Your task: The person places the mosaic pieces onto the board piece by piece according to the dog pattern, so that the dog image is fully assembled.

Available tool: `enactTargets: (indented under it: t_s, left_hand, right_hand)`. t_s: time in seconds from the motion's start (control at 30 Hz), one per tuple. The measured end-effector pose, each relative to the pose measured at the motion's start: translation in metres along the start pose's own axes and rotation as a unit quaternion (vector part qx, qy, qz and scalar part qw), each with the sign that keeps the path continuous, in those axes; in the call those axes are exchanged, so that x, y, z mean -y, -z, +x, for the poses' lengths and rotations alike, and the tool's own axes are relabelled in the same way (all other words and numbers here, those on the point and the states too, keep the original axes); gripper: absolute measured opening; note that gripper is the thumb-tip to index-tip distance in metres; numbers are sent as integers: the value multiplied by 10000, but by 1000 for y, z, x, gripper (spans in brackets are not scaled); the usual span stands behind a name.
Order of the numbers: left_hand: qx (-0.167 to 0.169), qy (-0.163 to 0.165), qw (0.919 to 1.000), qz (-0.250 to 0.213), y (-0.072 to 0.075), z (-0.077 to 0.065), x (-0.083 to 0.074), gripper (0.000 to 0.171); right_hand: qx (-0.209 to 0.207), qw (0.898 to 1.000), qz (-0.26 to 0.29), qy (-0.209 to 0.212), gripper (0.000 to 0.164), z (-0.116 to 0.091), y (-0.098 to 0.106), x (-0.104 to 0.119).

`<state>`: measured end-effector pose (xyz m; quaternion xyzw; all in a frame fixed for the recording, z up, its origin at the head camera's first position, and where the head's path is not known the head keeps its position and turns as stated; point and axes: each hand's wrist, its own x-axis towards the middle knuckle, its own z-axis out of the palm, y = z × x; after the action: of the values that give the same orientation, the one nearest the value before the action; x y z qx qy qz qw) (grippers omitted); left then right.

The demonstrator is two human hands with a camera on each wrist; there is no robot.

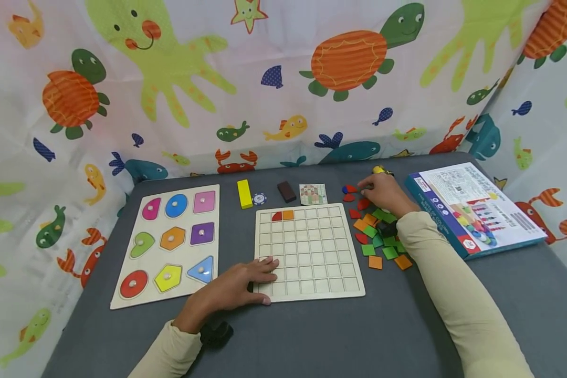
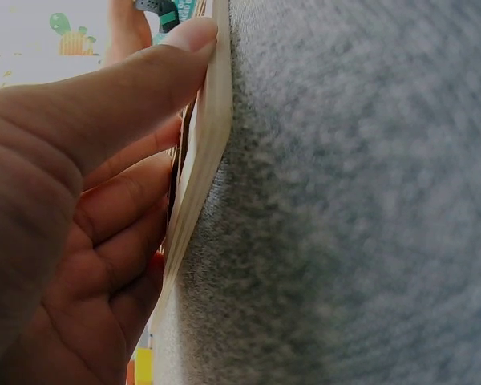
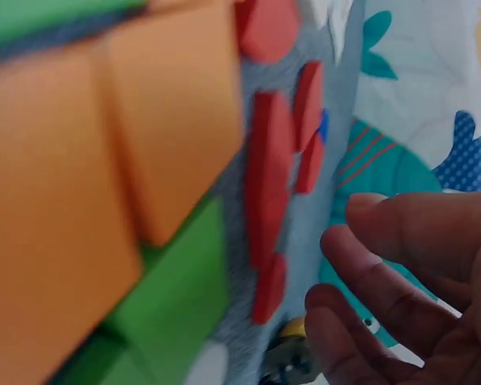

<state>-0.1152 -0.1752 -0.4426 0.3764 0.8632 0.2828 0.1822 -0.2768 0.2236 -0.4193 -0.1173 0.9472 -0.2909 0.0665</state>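
While resting a spread left hand (image 1: 238, 283) on the grid board (image 1: 314, 252), now poising a loose-fingered right hand (image 1: 386, 195) just beside red pieces (image 1: 363, 204)!

Grey, fabric-textured desk (image 1: 321, 341) in front of a white hanging sheet (image 1: 264, 102) printed with colourful sea animals. Same print at left and right sides. Light bright, even.

Free way: table (image 1: 335, 336) before the board (image 1: 307, 291), between sleeves (image 1: 446, 275) | In way: left hand (image 1: 238, 285) on board's left edge; right hand (image 1: 388, 194) between red tiles (image 1: 363, 204) and box (image 1: 482, 210)
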Motion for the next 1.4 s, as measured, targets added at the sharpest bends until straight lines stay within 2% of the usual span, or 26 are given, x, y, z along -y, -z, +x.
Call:
enactTargets:
  t_s: [0.17,0.33,0.57,0.77,0.9,1.1,1.4]
  left_hand:
    - [120,117,9999,-41,-2,-2,-1,58]
    - [29,190,9998,-34,1,-6,-2,58]
    - [-12,136,9999,-4,2,-4,-1,58]
    - [-15,99,9999,-52,2,-3,-1,58]
    - [3,103,9999,-122,1,-4,0,58]
    - [-5,72,9999,-92,-1,-2,2,58]
    - [-6,88,9999,-91,-1,-3,1,58]
  right_hand:
    - [208,9995,-97,-201,30,-6,-4,-13]
    - [155,9996,-230,-51,35,-3,-4,-13]
    - [383,9977,-315,-472,28,-3,6,-10]
    - [418,9971,-217,-593,20,-6,12,-10]
    - [351,9980,-186,-492,17,-7,13,-7]
    - [168,9997,-179,-45,22,-7,12,5]
    - [142,9997,28,192,21,0,-6,27]
